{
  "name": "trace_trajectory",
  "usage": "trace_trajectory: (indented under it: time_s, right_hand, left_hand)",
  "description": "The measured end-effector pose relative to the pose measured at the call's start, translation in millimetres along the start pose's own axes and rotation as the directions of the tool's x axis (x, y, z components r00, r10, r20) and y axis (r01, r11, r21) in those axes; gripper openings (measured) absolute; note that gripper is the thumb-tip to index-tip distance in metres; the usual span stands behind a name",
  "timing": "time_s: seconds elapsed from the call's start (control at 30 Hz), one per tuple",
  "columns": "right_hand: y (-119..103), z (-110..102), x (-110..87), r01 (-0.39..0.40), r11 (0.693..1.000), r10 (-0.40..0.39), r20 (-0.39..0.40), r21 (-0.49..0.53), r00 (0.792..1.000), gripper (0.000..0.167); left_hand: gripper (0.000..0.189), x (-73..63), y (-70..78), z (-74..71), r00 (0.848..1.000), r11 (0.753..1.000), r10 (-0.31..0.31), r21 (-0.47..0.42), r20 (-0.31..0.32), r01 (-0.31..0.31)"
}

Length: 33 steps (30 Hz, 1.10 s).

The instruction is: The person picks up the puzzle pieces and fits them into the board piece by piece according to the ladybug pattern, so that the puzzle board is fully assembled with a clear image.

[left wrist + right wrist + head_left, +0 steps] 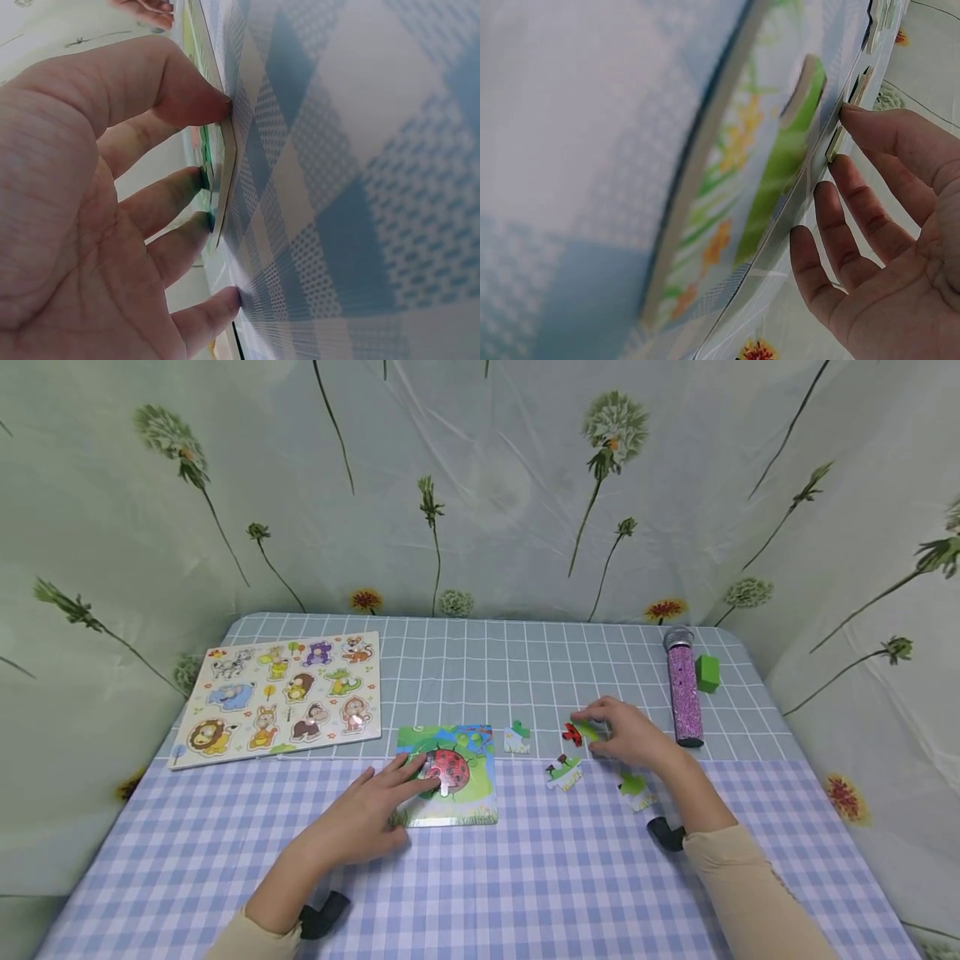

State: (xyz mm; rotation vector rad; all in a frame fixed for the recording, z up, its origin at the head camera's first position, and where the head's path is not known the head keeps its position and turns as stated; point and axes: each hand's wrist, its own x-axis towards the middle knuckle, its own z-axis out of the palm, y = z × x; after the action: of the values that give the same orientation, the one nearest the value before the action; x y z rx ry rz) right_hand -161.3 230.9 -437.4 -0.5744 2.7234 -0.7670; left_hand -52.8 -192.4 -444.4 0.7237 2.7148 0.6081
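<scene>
A square ladybug jigsaw puzzle [477, 789] lies on the cloth in the head view. My left hand [367, 814] rests on its left part with the fingers spread, and in the left wrist view the thumb [199, 97] touches the board's edge. To the right, my right hand [626, 732] pinches a red and green puzzle piece [573, 734] by its edges, low over the table; the right wrist view shows thumb and index finger [862, 191] at a piece. Loose pieces lie near it: one with white and green [517, 737], one with flowers [564, 772], and a green one [636, 790].
At the back left lies a wooden animal puzzle board [288, 697]. A glittery purple microphone [684, 693] and a green block [707, 674] are at the back right. A blue checked cloth [525, 885] covers the front of the table.
</scene>
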Motion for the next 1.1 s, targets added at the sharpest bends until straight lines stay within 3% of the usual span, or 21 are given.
trace_trajectory:
  time_s: [0.7, 1.1]
  right_hand:
    - [-2.3, 0.7, -2.1, -0.047, 0.999, 0.047, 0.005, 0.012, 0.999, 0.047]
    - [-0.7, -0.8, -2.9, -0.05, 0.998, 0.05, 0.003, -0.049, 0.999, 0.048]
  left_hand:
    - [0.079, 1.8, -0.2, -0.6, 1.0, 1.0, 0.002, 0.023, -0.006, -0.002]
    - [0.08, 1.4, -0.4, -1.9, 1.0, 1.0, -0.006, 0.014, 0.0, 0.006]
